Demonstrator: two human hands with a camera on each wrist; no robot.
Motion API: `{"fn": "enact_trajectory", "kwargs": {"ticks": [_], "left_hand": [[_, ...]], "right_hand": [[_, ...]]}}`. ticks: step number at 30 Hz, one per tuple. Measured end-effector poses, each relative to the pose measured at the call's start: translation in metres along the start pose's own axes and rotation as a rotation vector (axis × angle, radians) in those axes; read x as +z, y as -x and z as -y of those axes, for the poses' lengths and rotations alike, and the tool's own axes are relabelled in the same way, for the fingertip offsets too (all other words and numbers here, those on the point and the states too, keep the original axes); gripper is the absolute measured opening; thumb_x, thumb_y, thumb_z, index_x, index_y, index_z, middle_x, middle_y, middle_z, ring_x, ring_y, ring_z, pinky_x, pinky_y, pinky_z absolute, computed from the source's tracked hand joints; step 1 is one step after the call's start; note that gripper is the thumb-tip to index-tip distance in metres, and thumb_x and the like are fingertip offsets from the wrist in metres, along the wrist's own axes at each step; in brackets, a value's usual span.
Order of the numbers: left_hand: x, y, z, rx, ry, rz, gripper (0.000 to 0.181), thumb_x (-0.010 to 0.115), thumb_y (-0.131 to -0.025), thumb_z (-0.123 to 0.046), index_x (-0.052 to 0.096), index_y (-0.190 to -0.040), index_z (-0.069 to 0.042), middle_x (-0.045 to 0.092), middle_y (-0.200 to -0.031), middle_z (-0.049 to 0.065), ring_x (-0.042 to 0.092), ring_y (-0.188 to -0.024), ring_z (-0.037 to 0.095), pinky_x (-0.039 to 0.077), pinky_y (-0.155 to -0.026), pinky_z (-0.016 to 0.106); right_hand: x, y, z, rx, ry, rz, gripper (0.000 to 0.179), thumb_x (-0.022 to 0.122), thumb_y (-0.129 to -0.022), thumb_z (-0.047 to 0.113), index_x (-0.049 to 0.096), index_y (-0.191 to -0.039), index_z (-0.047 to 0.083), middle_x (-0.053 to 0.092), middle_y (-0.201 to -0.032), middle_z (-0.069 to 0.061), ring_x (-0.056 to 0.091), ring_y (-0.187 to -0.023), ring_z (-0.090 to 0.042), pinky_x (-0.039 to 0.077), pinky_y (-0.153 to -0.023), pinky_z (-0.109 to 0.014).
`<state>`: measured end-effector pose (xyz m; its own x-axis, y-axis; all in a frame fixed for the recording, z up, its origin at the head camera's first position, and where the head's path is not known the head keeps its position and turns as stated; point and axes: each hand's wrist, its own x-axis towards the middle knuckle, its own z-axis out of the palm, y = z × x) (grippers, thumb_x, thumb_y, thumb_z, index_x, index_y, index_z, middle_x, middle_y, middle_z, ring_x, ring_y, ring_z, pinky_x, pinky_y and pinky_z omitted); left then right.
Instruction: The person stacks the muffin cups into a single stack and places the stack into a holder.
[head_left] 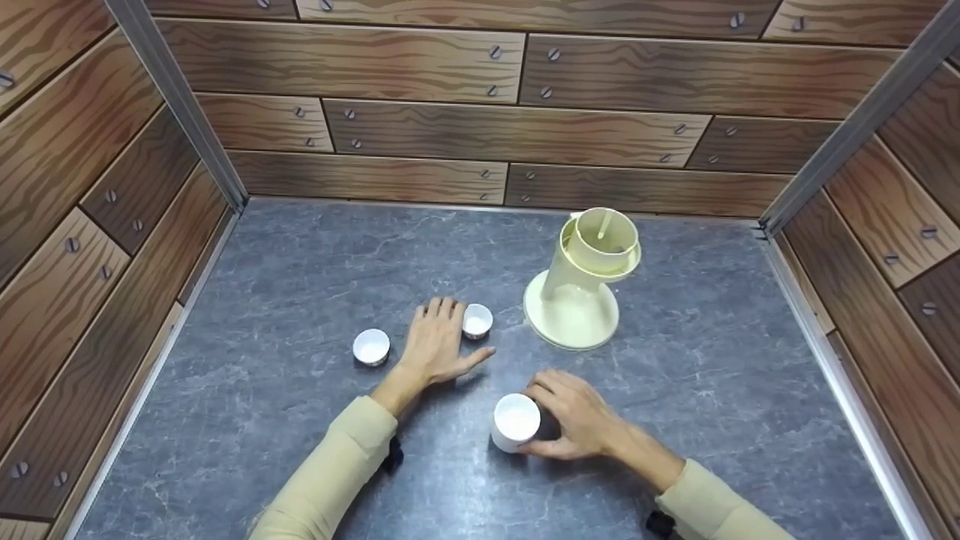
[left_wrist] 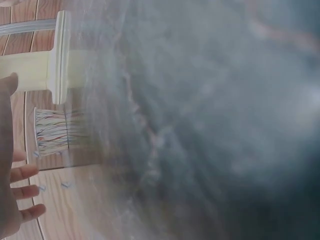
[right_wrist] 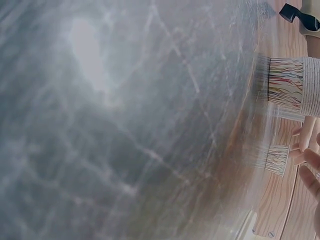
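My right hand (head_left: 574, 416) curves its thumb and fingers round the near side of a stack of white paper cups (head_left: 516, 424). Several closely spaced rims and a multicoloured line pattern show on this stack (right_wrist: 287, 82) in the right wrist view; it stands upright on the table. Further forward, my left hand (head_left: 436, 341) lies spread with straight fingers, thumb out to the right. A small white paper cup (head_left: 477, 321) stands upright between its thumb and fingers; whether they touch it is unclear. Another small cup (head_left: 371, 347) stands to the left of that hand.
A pale yellow stand (head_left: 571, 311) with a round base rises behind the right hand. A tilted open cylinder (head_left: 604, 240) forms its top. Wood-patterned walls (head_left: 420, 127) edge the grey marbled table (head_left: 337, 255) at the back and both sides.
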<state>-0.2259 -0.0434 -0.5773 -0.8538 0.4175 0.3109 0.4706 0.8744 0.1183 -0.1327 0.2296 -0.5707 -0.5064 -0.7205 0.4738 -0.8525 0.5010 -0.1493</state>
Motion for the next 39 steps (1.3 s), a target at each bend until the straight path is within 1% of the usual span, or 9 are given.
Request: {"fn": "enact_trajectory", "kwargs": {"ticks": [3, 9, 15, 20, 23, 30, 39], "left_hand": [[0.001, -0.001, 0.001, 0.000, 0.005, 0.028, 0.094, 0.055, -0.087, -0.083, 0.055, -0.141, -0.006, 0.063, -0.132, 0.017, 0.058, -0.123, 0.036, 0.049, -0.100, 0.055], [0.003, -0.003, 0.001, -0.011, 0.009, 0.056, 0.092, 0.057, -0.087, -0.081, 0.055, -0.140, -0.005, 0.063, -0.132, 0.018, 0.058, -0.124, 0.037, 0.049, -0.101, 0.055], [0.006, -0.005, 0.001, -0.010, 0.003, 0.041, 0.090, 0.056, -0.088, -0.081, 0.057, -0.137, -0.006, 0.065, -0.127, 0.016, 0.059, -0.121, 0.036, 0.049, -0.099, 0.054], [0.007, -0.008, 0.002, -0.017, -0.006, 0.022, 0.085, 0.057, -0.089, -0.080, 0.059, -0.132, -0.007, 0.066, -0.124, 0.015, 0.059, -0.118, 0.035, 0.050, -0.098, 0.052], [0.008, -0.010, 0.002, -0.019, -0.006, 0.018, 0.084, 0.058, -0.089, -0.078, 0.059, -0.131, -0.006, 0.066, -0.123, 0.016, 0.060, -0.118, 0.035, 0.050, -0.098, 0.053], [0.010, -0.013, 0.004, -0.036, 0.001, 0.045, 0.082, 0.059, -0.090, -0.076, 0.058, -0.133, -0.005, 0.066, -0.125, 0.017, 0.059, -0.119, 0.036, 0.050, -0.098, 0.054], [0.012, -0.015, 0.006, -0.033, 0.002, 0.064, 0.079, 0.057, -0.093, -0.074, 0.058, -0.133, -0.005, 0.066, -0.125, 0.017, 0.059, -0.120, 0.036, 0.050, -0.098, 0.054]], "right_hand": [[0.001, 0.000, 0.001, 0.003, -0.002, 0.005, 0.064, 0.080, -0.078, 0.069, 0.068, -0.111, 0.015, 0.066, -0.104, 0.002, 0.063, -0.094, -0.013, 0.056, -0.083, -0.031], [0.002, 0.001, 0.000, -0.017, -0.007, -0.026, 0.062, 0.082, -0.078, 0.067, 0.068, -0.109, 0.015, 0.065, -0.102, 0.002, 0.062, -0.091, -0.013, 0.054, -0.080, -0.030], [0.001, 0.002, 0.000, 0.000, -0.017, -0.007, 0.062, 0.081, -0.078, 0.067, 0.068, -0.110, 0.016, 0.065, -0.102, 0.003, 0.062, -0.091, -0.013, 0.053, -0.079, -0.030], [0.003, 0.002, -0.001, -0.023, -0.006, -0.036, 0.062, 0.083, -0.077, 0.066, 0.068, -0.109, 0.015, 0.065, -0.101, 0.003, 0.062, -0.090, -0.013, 0.054, -0.079, -0.030], [0.003, 0.002, -0.002, -0.028, -0.004, -0.042, 0.062, 0.083, -0.077, 0.066, 0.068, -0.109, 0.015, 0.065, -0.102, 0.002, 0.062, -0.091, -0.013, 0.054, -0.079, -0.030], [0.001, 0.001, -0.001, -0.009, -0.006, -0.017, 0.063, 0.081, -0.078, 0.068, 0.068, -0.110, 0.015, 0.066, -0.104, 0.002, 0.063, -0.093, -0.014, 0.055, -0.080, -0.031], [0.001, 0.001, -0.002, -0.013, -0.013, -0.021, 0.062, 0.081, -0.078, 0.067, 0.067, -0.109, 0.015, 0.065, -0.102, 0.002, 0.063, -0.091, -0.014, 0.054, -0.080, -0.031]]}}
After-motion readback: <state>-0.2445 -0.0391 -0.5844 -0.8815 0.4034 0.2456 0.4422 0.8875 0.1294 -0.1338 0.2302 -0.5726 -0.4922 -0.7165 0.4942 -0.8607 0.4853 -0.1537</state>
